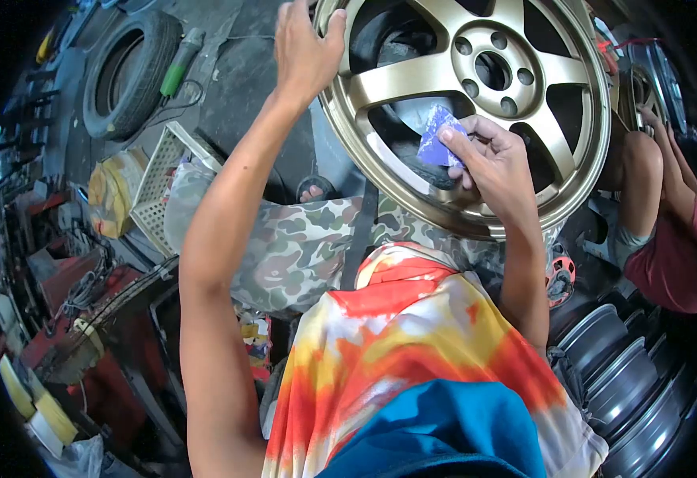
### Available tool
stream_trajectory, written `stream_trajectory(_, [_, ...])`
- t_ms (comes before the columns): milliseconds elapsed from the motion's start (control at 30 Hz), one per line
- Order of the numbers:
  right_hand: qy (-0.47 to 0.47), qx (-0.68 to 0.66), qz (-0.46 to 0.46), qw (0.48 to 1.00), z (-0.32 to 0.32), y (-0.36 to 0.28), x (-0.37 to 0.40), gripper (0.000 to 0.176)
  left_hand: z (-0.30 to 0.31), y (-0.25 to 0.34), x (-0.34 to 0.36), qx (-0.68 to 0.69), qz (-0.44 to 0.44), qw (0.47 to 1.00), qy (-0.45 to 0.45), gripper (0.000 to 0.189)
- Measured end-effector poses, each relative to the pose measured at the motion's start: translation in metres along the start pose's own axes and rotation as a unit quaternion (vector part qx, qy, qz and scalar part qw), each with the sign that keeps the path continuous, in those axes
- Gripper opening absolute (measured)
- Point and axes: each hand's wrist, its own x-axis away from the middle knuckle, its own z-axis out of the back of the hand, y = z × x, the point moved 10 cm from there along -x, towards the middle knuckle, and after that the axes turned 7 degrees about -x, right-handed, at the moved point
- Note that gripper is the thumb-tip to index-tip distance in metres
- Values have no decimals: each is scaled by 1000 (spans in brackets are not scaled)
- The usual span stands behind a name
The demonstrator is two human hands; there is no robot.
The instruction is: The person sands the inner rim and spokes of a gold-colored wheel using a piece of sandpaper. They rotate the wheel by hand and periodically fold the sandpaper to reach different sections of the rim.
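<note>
Both hands at a gold wheel – purple pad pinched in the right hand.
Left to right: loose tyre (129, 76) on the floor, green-bodied tool (175, 80) just beside it, pale perforated basket (151, 191) nearer the person; left hand (310, 49) at the wheel's upper-left edge, thumb over the lip, fingers outside – can't tell if it grips or just rests; camouflage trousers (308, 247) below; purple pad (439, 139), white-streaked, jutting left from the right hand (488, 155), grasped between thumb and fingers, in front of a lower spoke gap, contact with wheel unclear; gold wheel (460, 67) in front of the person, behind pad and right hand; stacked wheels (620, 386) lower right; another person in a maroon top (675, 259) far right.
</note>
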Motion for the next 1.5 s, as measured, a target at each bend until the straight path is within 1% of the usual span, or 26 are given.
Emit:
stream_trajectory(33, [3,0,2,1000,0,-1,1,22,2,5,-2,2,-2,1000,1,30])
stream_trajectory(100, [-18,-27,20,999,-3,-5,1,24,30,61,-8,-77,-136,985,69,26])
stream_trajectory(133, [-14,-29,22,999,-1,-4,0,24,38,68,-6,-74,-139,985,68,26])
stream_trajectory(167, [-36,-29,32,998,-5,-3,-3,24,17,65,-5,54,-100,987,-110,27])
stream_trajectory(200, [-58,-29,43,997,-9,-5,-3,24,-5,69,10,177,-57,941,-282,29])
stream_trajectory(267, [-70,-29,46,996,-13,-13,-1,24,-19,83,41,296,-13,858,-418,29])
stream_trajectory(300, [-74,-37,65,994,-14,-19,-1,24,-25,83,53,339,20,823,-456,30])
stream_trajectory(333, [-78,-45,84,992,-14,-25,1,23,-30,79,64,334,58,793,-507,29])
stream_trajectory(467, [-51,-30,92,994,-2,-29,4,21,-32,73,63,320,74,784,-527,25])
stream_trajectory(533, [-95,-71,164,979,-8,-38,7,21,-36,70,67,312,73,786,-528,24])
stream_trajectory(667, [-94,-69,225,967,-13,-40,5,23,-42,69,67,370,104,789,-479,26])
stream_trajectory(733, [-48,-76,273,958,-6,-45,4,22,-40,67,64,390,110,792,-456,27])
stream_trajectory(900, [-6,-95,249,964,-2,-38,-2,20,-33,86,67,413,123,753,-497,34])
stream_trajectory(1000, [27,-119,244,962,-2,-39,-1,16,-36,82,70,403,123,756,-501,36])
stream_trajectory(1033, [45,-123,273,953,0,-41,2,14,-35,82,67,366,80,787,-490,35])
stream_trajectory(1100, [53,-125,326,935,0,-47,6,13,-38,83,69,367,112,774,-503,36])
stream_trajectory(1133, [56,-126,324,936,-4,-49,6,13,-39,82,70,368,143,764,-511,36])
stream_trajectory(1200, [60,-249,245,935,-7,-36,-1,20,-39,85,70,390,153,754,-506,36])
stream_trajectory(1233, [36,-255,227,939,-10,-33,-4,27,-38,86,67,394,146,757,-501,35])
stream_trajectory(1267, [38,-256,226,939,-5,-29,-6,27,-38,87,65,399,138,759,-495,35])
stream_trajectory(1300, [-3,-237,226,945,-8,-28,-10,25,-39,85,65,399,139,759,-496,35])
stream_trajectory(1333, [-46,-218,227,948,-15,-26,-12,23,-38,85,61,370,97,780,-495,35])
stream_trajectory(1367, [-45,-219,224,948,-16,-21,-12,23,-36,86,59,339,55,799,-493,35])
stream_trajectory(1400, [-40,-203,222,953,-18,-17,-13,22,-36,86,58,340,57,798,-494,35])
stream_trajectory(1467, [-34,-187,220,957,-21,-17,-10,21,-28,76,45,325,75,829,-448,36])
stream_trajectory(1500, [-10,-83,190,978,-24,-16,-5,19,-26,64,36,337,92,835,-426,35])
